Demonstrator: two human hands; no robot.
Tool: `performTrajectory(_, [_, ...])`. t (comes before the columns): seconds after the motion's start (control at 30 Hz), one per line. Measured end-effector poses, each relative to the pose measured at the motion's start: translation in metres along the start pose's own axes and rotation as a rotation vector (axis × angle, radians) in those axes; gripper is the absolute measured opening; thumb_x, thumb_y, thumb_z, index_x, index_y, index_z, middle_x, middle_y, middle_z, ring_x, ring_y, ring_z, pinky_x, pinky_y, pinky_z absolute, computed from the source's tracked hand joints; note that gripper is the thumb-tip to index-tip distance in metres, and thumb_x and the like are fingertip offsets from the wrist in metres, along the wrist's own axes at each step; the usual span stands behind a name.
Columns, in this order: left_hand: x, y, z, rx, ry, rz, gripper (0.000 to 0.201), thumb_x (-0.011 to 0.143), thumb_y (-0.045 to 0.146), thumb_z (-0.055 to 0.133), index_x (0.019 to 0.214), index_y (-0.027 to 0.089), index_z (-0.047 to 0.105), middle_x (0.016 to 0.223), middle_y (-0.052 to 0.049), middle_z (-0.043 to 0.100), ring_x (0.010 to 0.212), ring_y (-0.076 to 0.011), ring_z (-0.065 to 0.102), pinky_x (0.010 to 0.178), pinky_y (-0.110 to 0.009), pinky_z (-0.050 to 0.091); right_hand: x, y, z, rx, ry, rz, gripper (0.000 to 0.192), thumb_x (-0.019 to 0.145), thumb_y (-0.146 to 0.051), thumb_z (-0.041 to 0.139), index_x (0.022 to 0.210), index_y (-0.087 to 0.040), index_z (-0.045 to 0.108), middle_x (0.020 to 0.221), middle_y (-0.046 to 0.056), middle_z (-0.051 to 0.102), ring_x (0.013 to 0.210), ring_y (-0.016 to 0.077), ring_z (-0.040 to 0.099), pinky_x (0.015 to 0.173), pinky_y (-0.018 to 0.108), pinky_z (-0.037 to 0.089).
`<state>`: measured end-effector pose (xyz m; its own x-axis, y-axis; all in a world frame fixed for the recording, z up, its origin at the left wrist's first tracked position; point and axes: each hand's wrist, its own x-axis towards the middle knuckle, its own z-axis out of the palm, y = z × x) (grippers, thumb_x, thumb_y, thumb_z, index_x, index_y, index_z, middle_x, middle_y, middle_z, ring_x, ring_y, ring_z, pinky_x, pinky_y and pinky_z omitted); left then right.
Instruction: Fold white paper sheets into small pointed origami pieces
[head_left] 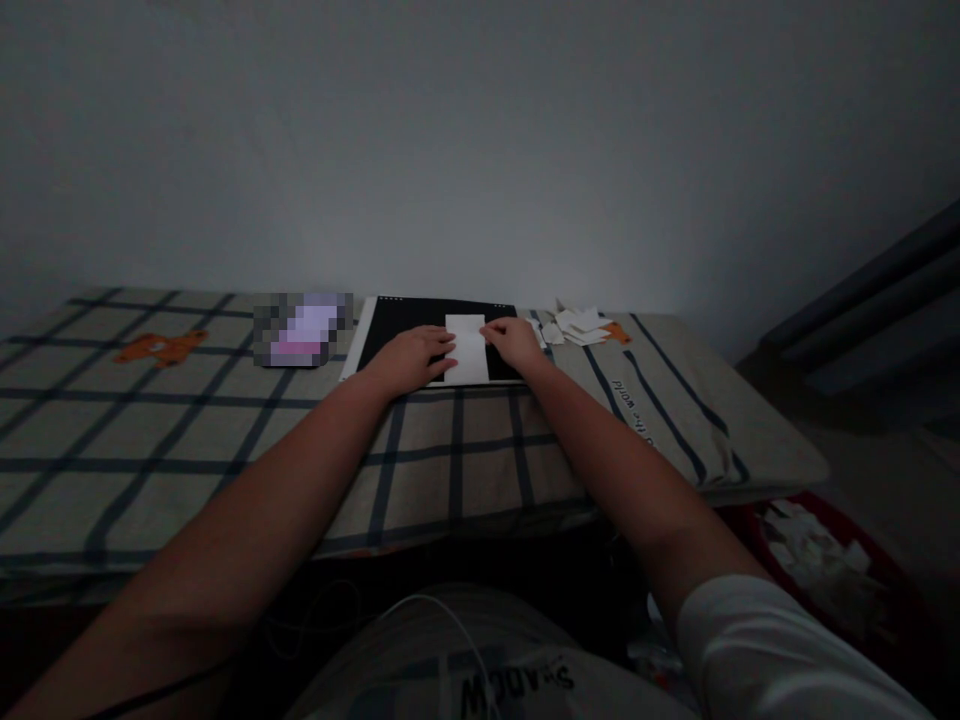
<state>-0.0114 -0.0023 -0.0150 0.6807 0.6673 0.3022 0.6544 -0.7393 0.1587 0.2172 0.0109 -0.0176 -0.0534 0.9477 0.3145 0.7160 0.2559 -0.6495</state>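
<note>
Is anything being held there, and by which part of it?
The white paper: the right hand seems to pinch its right edge, nearer the far end; the left hand only rests at its left edge.

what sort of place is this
Probably a room in a home, though the view is dim: a checked tablecloth with an orange bear-like print, a plain wall behind it, and a red tub of paper scraps.

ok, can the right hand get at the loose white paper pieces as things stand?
Likely yes: the paper pieces lie close beside the right hand, with nothing visible blocking the way. It's at the white slip's edge, though, so probably has to leave that first.
</note>
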Motion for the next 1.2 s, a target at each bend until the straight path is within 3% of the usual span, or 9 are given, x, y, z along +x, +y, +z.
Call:
performTrajectory(0.13, [0.0,-0.003,0.003,0.004,-0.045,-0.04,0.053,0.096,0.045,0.05,0.13,0.009,0.068,0.143,-0.017,0.06,0.139,-0.0287,0.05,0.12,-0.042,0.032,0.0,0.0,-0.002,0.01,-0.012,0.025,0.017,0.091,-0.023,0.065,0.095,-0.014,0.079,0.094,0.01,0.078,0.086,0.0198,0.068,0.081,0.031,0.048])
performTrajectory(0.33, [0.0,-0.003,0.006,0.048,-0.076,-0.076,0.05,0.096,0.046,0.049,0.134,0.017,0.065,0.147,-0.01,0.058,0.139,-0.0259,0.05,0.119,-0.04,0.034,-0.003,-0.003,-0.007,-0.12,0.057,-0.104,0.028,0.09,-0.023,0.065,0.114,-0.016,0.075,0.099,0.008,0.075,0.092,0.0217,0.065,0.084,0.034,0.047])
performTrajectory(0.47, [0.0,-0.003,0.006,0.048,-0.073,-0.077,0.049,0.096,0.047,0.05,0.134,0.02,0.066,0.146,-0.008,0.059,0.139,-0.0266,0.05,0.118,-0.041,0.034,-0.008,-0.012,-0.003,-0.283,-0.117,-0.366,0.023,0.093,-0.027,0.063,0.109,-0.018,0.078,0.113,0.011,0.073,0.107,0.0245,0.061,0.095,0.036,0.043])
performTrajectory(0.57, [-0.001,-0.003,0.006,0.047,-0.069,-0.099,0.049,0.097,0.047,0.051,0.137,0.022,0.063,0.147,-0.007,0.059,0.14,-0.0264,0.049,0.118,-0.04,0.033,-0.01,-0.017,0.001,-0.357,-0.262,-0.449,0.025,0.096,-0.026,0.059,0.108,-0.016,0.079,0.116,0.012,0.072,0.109,0.0243,0.06,0.097,0.035,0.042])
performTrajectory(0.8, [-0.002,0.001,0.003,0.049,-0.095,-0.151,0.062,0.097,0.05,0.05,0.148,0.015,0.052,0.153,-0.013,0.051,0.145,-0.0295,0.042,0.12,-0.042,0.029,-0.016,-0.023,-0.001,-0.403,-0.287,-0.472,0.029,0.099,-0.029,0.055,0.112,-0.018,0.078,0.12,0.012,0.07,0.111,0.0252,0.058,0.095,0.035,0.041])
performTrajectory(1.0, [-0.003,0.001,0.0,0.013,-0.142,-0.173,0.073,0.091,0.06,0.056,0.152,0.02,0.047,0.157,-0.011,0.046,0.148,-0.0307,0.037,0.121,-0.044,0.025,-0.017,-0.029,0.003,-0.381,-0.361,-0.567,0.03,0.098,-0.02,0.053,0.116,-0.017,0.077,0.12,0.013,0.07,0.114,0.0242,0.058,0.101,0.036,0.041])
performTrajectory(1.2, [-0.003,0.009,-0.006,0.08,-0.228,-0.228,0.074,0.095,0.061,0.049,0.157,0.024,0.036,0.163,-0.008,0.036,0.151,-0.0283,0.031,0.121,-0.047,0.023,-0.012,-0.023,0.011,-0.306,-0.373,-0.678,0.028,0.095,-0.013,0.055,0.112,-0.017,0.078,0.112,0.012,0.072,0.11,0.0225,0.06,0.1,0.038,0.044])
